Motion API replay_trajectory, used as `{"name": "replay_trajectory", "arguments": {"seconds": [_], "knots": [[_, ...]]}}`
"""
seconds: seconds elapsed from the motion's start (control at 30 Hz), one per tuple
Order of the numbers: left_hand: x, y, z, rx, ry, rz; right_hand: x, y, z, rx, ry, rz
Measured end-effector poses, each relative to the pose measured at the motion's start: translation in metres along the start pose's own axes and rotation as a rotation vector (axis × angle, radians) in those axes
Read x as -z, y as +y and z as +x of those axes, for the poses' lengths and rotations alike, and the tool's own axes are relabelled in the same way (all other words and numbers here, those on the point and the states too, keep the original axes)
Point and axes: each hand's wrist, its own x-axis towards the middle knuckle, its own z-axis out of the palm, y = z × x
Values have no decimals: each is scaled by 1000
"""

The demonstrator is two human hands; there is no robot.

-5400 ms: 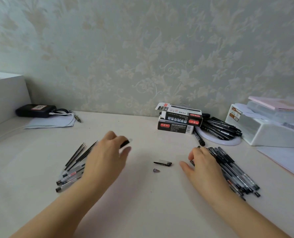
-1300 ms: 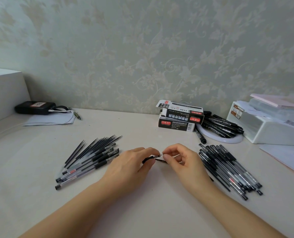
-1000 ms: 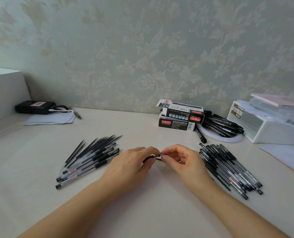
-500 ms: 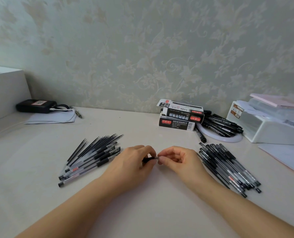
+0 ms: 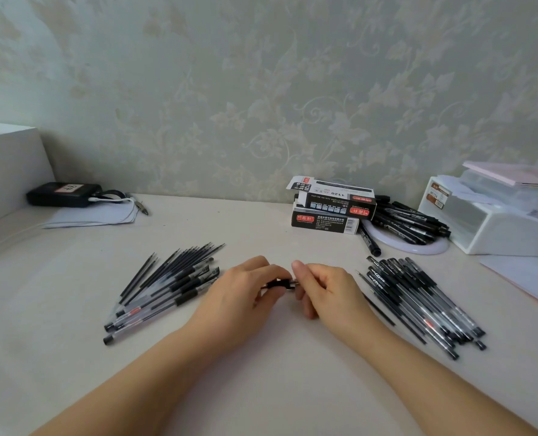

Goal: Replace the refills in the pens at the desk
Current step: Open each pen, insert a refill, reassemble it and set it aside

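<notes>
Head view gives me both hands meeting low over the middle of the desk (image 5: 261,388): my left hand (image 5: 239,297) curls its fingers around the black grip of a pen (image 5: 278,283), and my right hand (image 5: 327,292) pinches its tip end. Left of them lies a fan of pens and refills (image 5: 170,284), right of them a pile of pens (image 5: 418,303). Farther back, two black boxes (image 5: 330,209) sit stacked near the wall.

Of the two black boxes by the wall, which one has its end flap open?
The upper box, stacked on the lower box. Its left end flap stands open; the lower box looks closed.
</notes>
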Motion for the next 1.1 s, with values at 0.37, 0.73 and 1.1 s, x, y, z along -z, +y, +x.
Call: {"name": "replay_trajectory", "arguments": {"seconds": [0.37,0.73,1.1], "knots": [[0,1,0,-21,33,-6,6,6,-2,52,-79,149],[-2,-1,-2,-10,-12,-20,6,6,-2,89,-95,156],[0,3,-1,-10,-11,-14,7,5,-3,116,-85,145]]}}
